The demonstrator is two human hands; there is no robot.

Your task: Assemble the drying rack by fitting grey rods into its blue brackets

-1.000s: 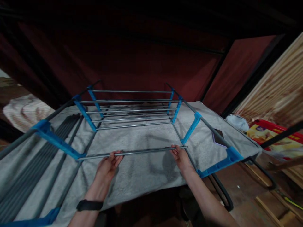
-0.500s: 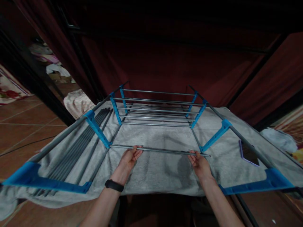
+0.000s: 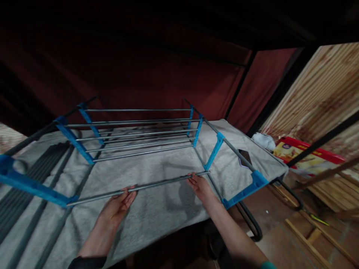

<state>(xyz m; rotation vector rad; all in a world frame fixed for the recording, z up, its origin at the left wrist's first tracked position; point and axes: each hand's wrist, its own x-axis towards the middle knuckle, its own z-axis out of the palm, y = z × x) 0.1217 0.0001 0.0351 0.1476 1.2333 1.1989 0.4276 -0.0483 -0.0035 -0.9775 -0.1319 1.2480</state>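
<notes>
My left hand [image 3: 121, 203] is closed around the left half of a thin grey metal rod [image 3: 159, 183]. Toward the rod's other end, my right hand [image 3: 198, 184] pinches it with thumb and fingers. The rod's left end meets the foot of a blue plastic bracket [image 3: 39, 186]. Its right end lies at the lower tip of another blue bracket [image 3: 214, 151]; whether it is seated there I cannot tell. Both brackets belong to a rack frame lying on grey cloth [image 3: 157, 209]. Farther back, several crossbars [image 3: 146, 152] span blue brackets on both sides.
Several loose grey tubes [image 3: 30, 175] lie on the cloth at left. A phone [image 3: 245, 158] rests near the right side tube. One more blue bracket [image 3: 245, 190] sticks out at front right. Beyond the bed edge are a red and yellow package [image 3: 307, 155] and wooden pieces [image 3: 308, 239].
My view has swung to the right, so more of the floor and wall on that side shows. The rod's right end has come in to the right bracket's tip. Both hands still hold it.
</notes>
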